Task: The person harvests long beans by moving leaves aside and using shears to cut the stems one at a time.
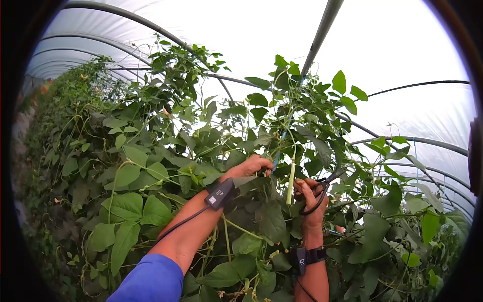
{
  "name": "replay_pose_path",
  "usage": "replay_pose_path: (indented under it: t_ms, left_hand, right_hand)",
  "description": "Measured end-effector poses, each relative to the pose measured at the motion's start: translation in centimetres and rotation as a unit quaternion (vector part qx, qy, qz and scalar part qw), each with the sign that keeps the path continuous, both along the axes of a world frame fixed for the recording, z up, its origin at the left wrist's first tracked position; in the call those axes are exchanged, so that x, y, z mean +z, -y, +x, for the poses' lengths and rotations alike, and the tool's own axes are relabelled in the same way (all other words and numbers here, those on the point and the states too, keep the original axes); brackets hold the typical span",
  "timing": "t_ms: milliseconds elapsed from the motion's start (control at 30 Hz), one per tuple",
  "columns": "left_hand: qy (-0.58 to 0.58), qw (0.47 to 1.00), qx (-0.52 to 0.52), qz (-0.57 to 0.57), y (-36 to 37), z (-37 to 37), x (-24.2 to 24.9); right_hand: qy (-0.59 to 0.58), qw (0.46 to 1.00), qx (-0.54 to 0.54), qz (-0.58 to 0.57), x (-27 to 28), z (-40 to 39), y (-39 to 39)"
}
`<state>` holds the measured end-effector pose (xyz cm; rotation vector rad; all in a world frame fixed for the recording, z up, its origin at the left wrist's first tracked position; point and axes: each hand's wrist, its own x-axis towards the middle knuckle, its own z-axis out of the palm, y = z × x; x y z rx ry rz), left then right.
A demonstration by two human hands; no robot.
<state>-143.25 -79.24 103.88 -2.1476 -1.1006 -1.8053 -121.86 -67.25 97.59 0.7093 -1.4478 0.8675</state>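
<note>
Your right hand (313, 199) curls round a black-handled tool (327, 185); whether your left hand (254, 165) pinches anything beside the blue cord (276, 160), I cannot tell. The pale pod (291, 182) hangs near-vertical between your 2 hands, below the vines' (123, 206) top edge, nearer your right.

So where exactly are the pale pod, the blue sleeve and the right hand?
Pale pod (291, 182), head view: mid-length.
Blue sleeve (152, 281), head view: middle of the cloth.
Right hand (316, 213), head view: skin below the fingers.
</note>
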Motion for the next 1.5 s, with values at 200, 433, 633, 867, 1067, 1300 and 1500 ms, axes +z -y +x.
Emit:
replay_pose_path:
  t_ms: [200,433,633,867,1067,1300,1500]
  left_hand:
    - [0.032,0.996,-0.073,0.027,-1.2,-0.4,-0.5]
    - [0.010,0.997,-0.039,0.059,-0.7,0.7,-1.1]
    - [0.046,0.996,-0.050,0.053,-1.0,1.8,-1.7]
    - [0.083,0.992,0.050,0.076,-2.3,2.1,-2.1]
    - [-0.017,0.969,0.200,0.145,-3.2,3.3,-2.5]
    - [-0.051,0.901,0.388,0.187,-2.3,6.7,-4.9]
    - [-0.091,0.859,0.470,0.184,-2.0,8.0,-6.3]
  right_hand:
    - [-0.043,0.970,-0.171,0.167,4.4,-4.4,-2.2]
    - [0.097,0.941,-0.241,0.217,6.5,-4.9,-2.7]
    - [0.056,0.938,-0.280,0.195,6.1,-5.3,-3.0]
    - [0.063,0.983,-0.136,0.109,7.1,-6.5,-2.1]
    - [0.122,0.987,-0.103,0.008,7.7,-7.0,0.8]
    - [0.099,0.930,-0.352,0.019,9.8,-8.6,0.0]
    - [0.054,0.989,-0.117,0.078,6.6,-8.1,-0.1]
